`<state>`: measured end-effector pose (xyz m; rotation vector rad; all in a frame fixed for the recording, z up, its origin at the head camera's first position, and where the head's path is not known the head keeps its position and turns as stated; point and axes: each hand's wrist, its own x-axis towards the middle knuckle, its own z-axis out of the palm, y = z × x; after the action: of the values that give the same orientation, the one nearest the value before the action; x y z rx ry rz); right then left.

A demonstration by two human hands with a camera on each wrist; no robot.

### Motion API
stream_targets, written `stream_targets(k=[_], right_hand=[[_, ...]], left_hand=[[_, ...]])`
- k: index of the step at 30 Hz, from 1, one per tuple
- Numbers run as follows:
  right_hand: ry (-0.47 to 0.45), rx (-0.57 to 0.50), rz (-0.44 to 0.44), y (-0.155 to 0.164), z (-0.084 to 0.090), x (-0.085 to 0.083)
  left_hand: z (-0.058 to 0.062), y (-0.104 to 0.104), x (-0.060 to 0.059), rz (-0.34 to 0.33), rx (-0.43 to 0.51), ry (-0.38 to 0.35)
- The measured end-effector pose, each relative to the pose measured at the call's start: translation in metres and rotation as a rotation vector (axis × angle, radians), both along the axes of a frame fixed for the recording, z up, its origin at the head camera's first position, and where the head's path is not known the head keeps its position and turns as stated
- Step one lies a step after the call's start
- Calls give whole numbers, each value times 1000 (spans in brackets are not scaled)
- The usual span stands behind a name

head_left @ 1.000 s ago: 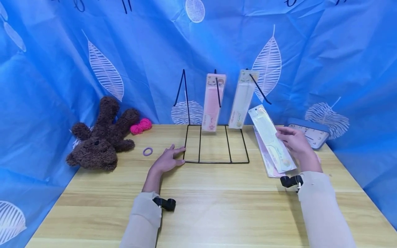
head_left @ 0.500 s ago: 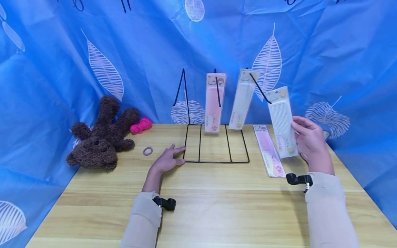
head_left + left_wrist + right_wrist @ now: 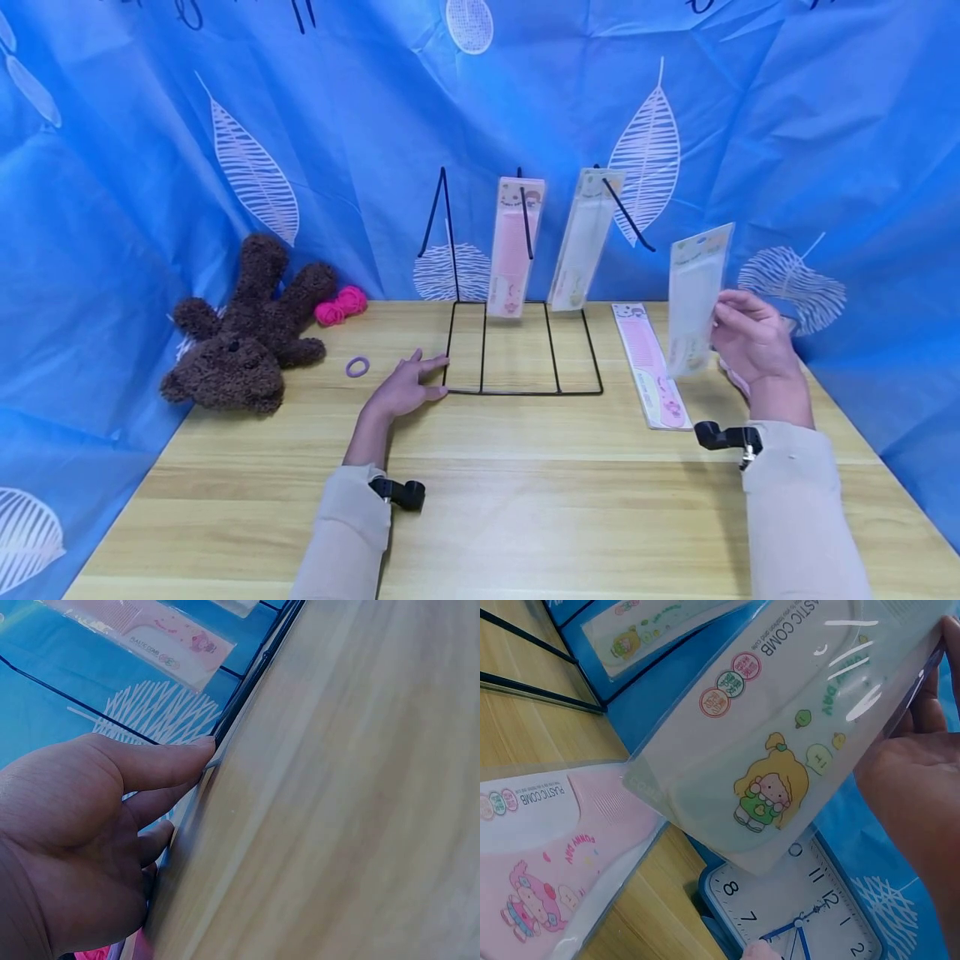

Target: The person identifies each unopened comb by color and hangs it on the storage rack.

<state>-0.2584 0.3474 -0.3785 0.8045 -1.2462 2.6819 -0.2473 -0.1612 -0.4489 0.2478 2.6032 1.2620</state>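
Comb packet (image 3: 693,298), white-green, pinched at its right edge by the right hand (image 3: 752,338), fingers curled onto the plastic sleeve, held upright in the air just right of the wire rack (image 3: 525,346). From the right wrist view the packet (image 3: 795,742) looks thin, glossy and flexible, so it should weigh next to nothing but bend and slip easily; a grip along the edge near the middle, as now, looks sensible. Below it a pink comb packet (image 3: 649,365) lies flat on the wooden table (image 3: 525,500), with a blue clock (image 3: 802,915) beyond. Over to the left hand (image 3: 405,387): fingers straight and together, flat on the table, fingertips (image 3: 199,750) touching the rack's base wire. Two more packets hang on the rack, a pink one (image 3: 513,248) and a pale one (image 3: 581,242). Far left, a brown plush toy (image 3: 243,333) and a purple hair tie (image 3: 357,366)
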Motion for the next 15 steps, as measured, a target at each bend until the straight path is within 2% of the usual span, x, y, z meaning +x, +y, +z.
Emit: stream_targets(k=[4,9,15], right_hand=[[34,21,80,-4,3,-1],[68,109,76,-9,9,-2],[37,161,76,-13,15,-3]], left_hand=[[0,-1,0,-3,2,-2],[0,-1,0,-11,12,-2],[1,0,1,-12,8,10]])
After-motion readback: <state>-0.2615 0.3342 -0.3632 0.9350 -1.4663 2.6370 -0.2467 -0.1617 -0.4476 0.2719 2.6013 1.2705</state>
